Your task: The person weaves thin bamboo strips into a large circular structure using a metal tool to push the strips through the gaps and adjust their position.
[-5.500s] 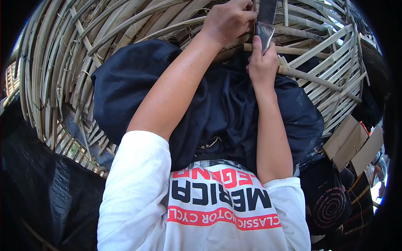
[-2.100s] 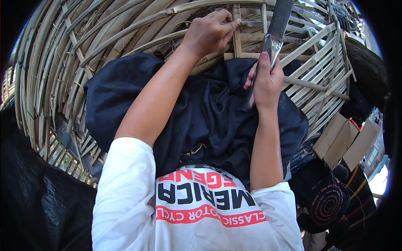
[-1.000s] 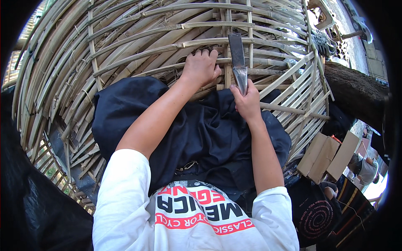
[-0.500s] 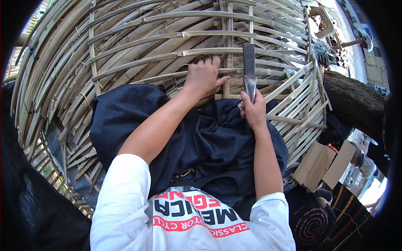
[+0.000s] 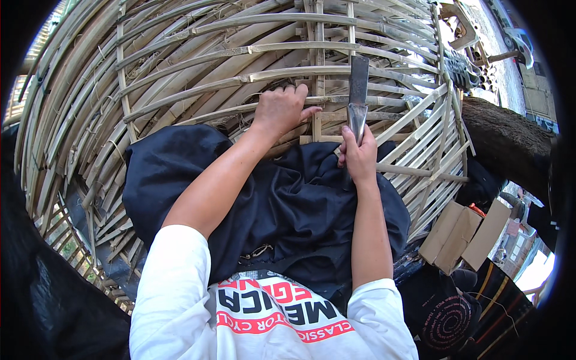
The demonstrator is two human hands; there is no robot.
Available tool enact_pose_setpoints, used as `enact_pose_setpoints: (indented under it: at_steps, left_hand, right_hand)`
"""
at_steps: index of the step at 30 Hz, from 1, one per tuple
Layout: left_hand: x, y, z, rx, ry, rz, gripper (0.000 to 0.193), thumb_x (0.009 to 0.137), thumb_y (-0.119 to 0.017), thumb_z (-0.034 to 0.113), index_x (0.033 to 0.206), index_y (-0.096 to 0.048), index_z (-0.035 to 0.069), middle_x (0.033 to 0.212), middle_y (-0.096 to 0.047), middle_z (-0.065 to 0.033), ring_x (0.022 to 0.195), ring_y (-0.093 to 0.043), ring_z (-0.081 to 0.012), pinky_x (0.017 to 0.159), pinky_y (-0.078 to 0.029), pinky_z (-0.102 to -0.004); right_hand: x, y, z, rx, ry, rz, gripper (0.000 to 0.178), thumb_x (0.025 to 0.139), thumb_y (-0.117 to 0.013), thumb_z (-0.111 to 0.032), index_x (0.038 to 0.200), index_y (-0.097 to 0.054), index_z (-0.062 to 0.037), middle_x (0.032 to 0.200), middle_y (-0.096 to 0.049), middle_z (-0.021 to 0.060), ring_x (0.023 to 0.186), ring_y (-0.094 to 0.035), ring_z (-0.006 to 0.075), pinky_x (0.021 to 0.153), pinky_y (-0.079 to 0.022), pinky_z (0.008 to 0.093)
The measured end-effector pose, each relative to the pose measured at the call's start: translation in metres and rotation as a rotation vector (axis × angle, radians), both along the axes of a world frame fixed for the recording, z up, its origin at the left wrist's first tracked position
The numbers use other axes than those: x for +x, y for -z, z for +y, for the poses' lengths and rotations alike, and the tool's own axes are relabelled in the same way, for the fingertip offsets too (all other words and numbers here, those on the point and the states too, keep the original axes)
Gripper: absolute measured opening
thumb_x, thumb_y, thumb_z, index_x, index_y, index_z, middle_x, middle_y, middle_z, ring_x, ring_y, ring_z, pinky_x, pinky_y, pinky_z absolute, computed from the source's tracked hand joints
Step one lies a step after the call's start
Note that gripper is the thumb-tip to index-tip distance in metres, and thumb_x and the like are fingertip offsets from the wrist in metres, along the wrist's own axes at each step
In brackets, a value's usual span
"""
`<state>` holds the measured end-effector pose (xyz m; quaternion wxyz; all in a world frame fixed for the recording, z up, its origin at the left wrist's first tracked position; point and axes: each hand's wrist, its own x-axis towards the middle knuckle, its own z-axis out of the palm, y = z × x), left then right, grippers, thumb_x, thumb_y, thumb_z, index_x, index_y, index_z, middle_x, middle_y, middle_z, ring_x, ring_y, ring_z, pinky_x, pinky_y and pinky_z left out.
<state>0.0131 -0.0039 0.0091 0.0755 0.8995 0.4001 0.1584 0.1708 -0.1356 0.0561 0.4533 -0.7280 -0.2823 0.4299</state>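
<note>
A large panel of woven bamboo strips spreads across the far side. My left hand is curled over one of its near cross strips, the thumb lying along the near side. To its right, my right hand is closed around the lower part of a square-ended blade tool. That tool has a dark flat blade above a silvery tapered socket and points away from me, over the lattice. Its lower end is hidden in my fist. Dark cloth covers my lap beneath both forearms.
At the right stand an opened cardboard box and a thick brown log. Above the log lie grey pipe-like pieces. A dark printed cloth or bag is at the lower right, and slatted bamboo at the left.
Both hands appear slightly further left, as does the nearby lattice. The blade now leans a little to the right. Each hand keeps its hold.
</note>
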Motion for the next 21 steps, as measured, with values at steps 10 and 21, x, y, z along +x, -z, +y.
enact_pose_setpoints:
  at_steps: [10,21]
  left_hand:
    - [-0.0011,0.0017,0.0007,0.03,0.016,-0.006,0.05,0.085,-0.061,0.06,0.089,-0.058,0.01,0.074,-0.066,-0.0075,0.068,-0.07,-0.0256,0.056,-0.056,-0.0361]
    - [0.0019,0.0042,-0.0046,-0.011,-0.036,0.062,0.058,0.083,-0.062,0.061,0.097,-0.054,0.006,0.074,-0.066,-0.0089,0.063,-0.069,-0.0262,0.055,-0.055,-0.0356]
  right_hand:
    - [0.0083,0.0061,0.0027,0.049,0.065,-0.036,0.026,0.095,-0.063,-0.028,0.092,-0.055,-0.0038,0.063,-0.054,0.0021,0.044,-0.051,0.0074,0.039,-0.043,0.0239]
    - [0.0034,0.0004,0.0001,0.039,0.042,-0.036,0.026,0.094,-0.063,-0.027,0.091,-0.055,-0.0035,0.062,-0.054,0.0018,0.044,-0.051,0.0074,0.04,-0.043,0.0243]
